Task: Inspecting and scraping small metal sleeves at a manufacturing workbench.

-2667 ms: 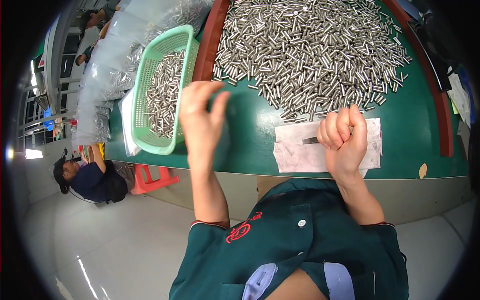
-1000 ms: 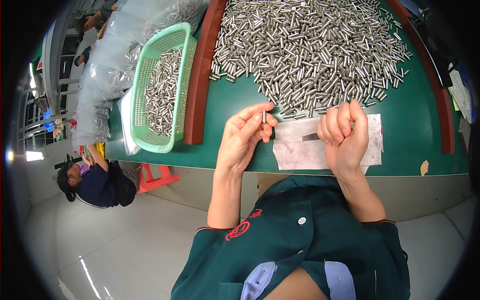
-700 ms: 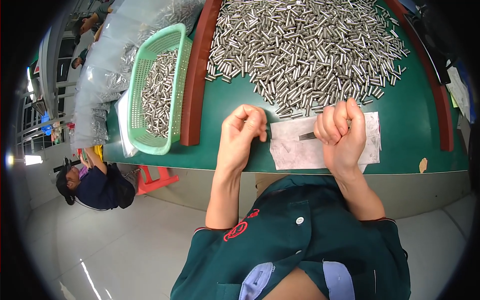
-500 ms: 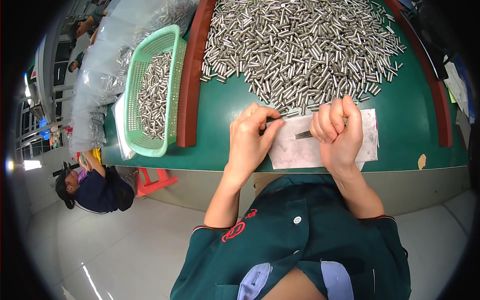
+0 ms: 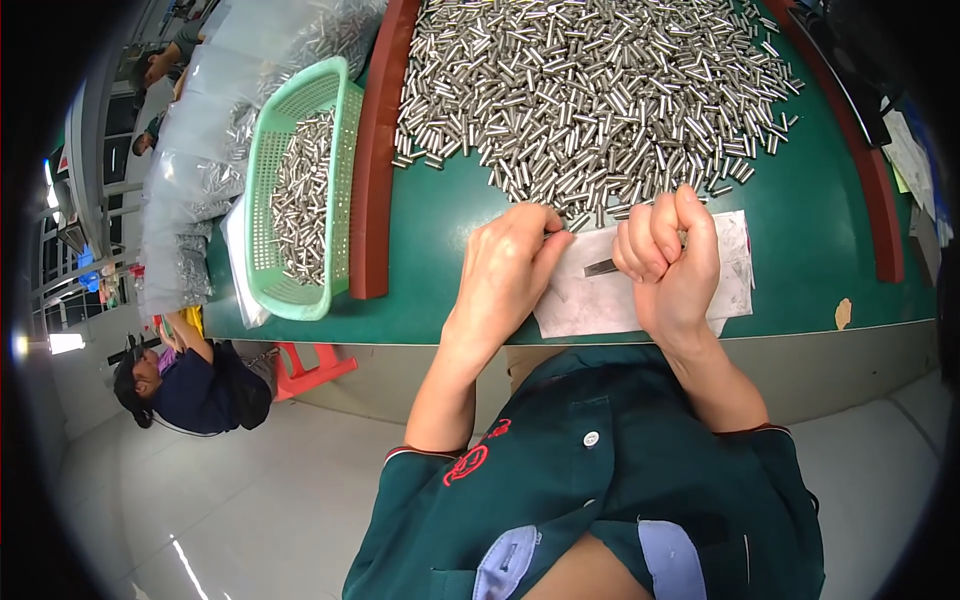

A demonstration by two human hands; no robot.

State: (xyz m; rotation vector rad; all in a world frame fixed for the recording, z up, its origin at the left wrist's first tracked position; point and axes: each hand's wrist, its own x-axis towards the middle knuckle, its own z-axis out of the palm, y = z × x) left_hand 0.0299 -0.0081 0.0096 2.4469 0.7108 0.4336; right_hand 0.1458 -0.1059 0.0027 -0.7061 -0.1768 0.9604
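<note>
My right hand [image 5: 672,258] is closed in a fist around a flat metal strip [image 5: 602,267], whose blunt end sticks out to the left over a smudged white cloth or paper [image 5: 590,300]. The rest of the strip is hidden in the palm. My left hand [image 5: 500,268] has thumb and forefinger pressed together at the near edge of a wide heap of small shiny metal pins [image 5: 600,110]. Whatever lies between those fingertips is too small to make out. The white sheet lies flat between and under both hands on the green tabletop [image 5: 440,220].
A light green plastic basket [image 5: 347,170] with metal pins stands left of a reddish-brown rail [image 5: 370,190]. Another rail [image 5: 880,210] bounds the right side. Clear bags of pins [image 5: 190,180] line the far left. A person [image 5: 195,385] sits near a red stool [image 5: 310,370].
My left thumb and forefinger have come closer together at the heap's edge. The right fist keeps its hold on the strip. The whole view has shifted slightly.
</note>
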